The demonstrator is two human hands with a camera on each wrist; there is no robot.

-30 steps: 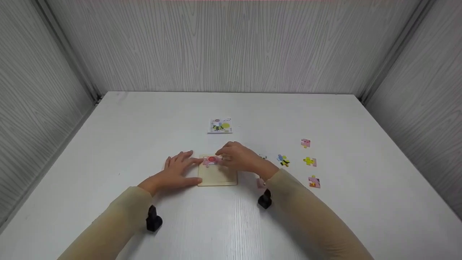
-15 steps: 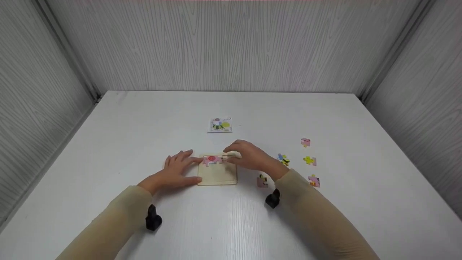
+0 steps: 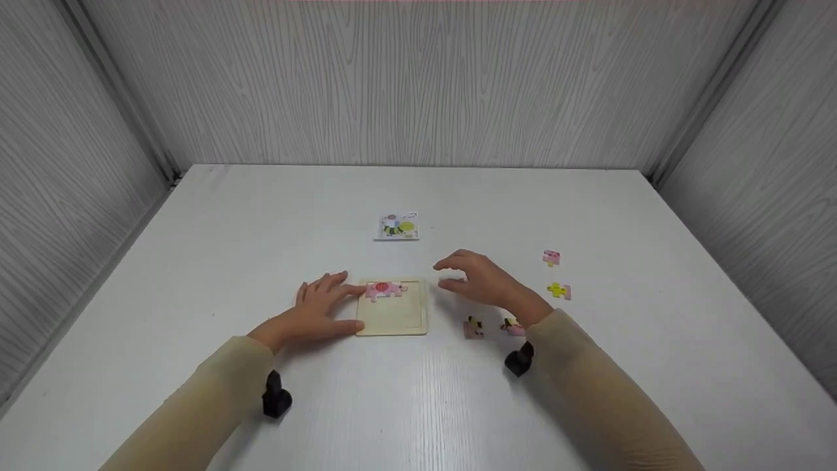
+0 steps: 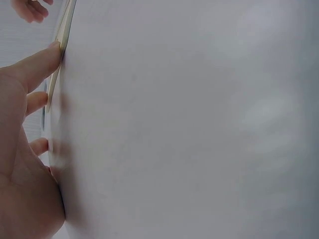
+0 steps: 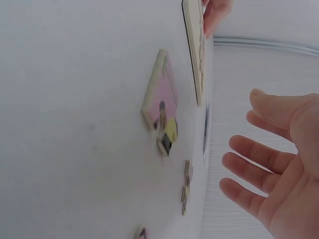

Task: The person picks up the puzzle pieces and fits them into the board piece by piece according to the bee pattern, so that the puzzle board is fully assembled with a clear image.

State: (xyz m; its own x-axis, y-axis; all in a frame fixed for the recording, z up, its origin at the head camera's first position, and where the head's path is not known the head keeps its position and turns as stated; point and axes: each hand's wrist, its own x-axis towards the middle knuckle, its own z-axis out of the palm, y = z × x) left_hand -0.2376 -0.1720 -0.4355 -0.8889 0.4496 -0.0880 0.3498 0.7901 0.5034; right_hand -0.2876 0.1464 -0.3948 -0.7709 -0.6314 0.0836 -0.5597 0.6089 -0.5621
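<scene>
Clearly, from the head view we see the wooden tray (image 3: pixel 392 320) lying flat on the white table (image 3: pixel 366 412), between the two hands. Pink puzzle pieces with a red circle, the joined strip (image 3: pixel 384 290), lie inside it along its far side. The left hand (image 3: pixel 310 315) has its fingers spread and relaxed; the index fingertip touches the tray's left edge and the thumb touches near its near left corner. The right hand (image 3: pixel 480 280) hangs just beyond the tray's right side, released, its fingers gently bent and holding nothing.

Only the head view gives us the printed picture card (image 3: pixel 397 226) face-up beyond the tray, and the pink piece (image 3: pixel 551 258) and yellow piece (image 3: pixel 559 291) well to the right. The left wrist view shows us what that one cannot: the palm side of the left hand, its thumb pad against the tray's rim. In the right wrist view we get the tray's thickness edge-on, and the gap between right thumb and fingers. There the black-and-pink piece (image 5: pixel 162 94) lies close by, apart from the tray.

The tray looks nearly square, so we cannot pick a long axis; its far side runs roughly parallel to the table's far edge. The strip's long axis runs left to right, with one tab pointing right.
</scene>
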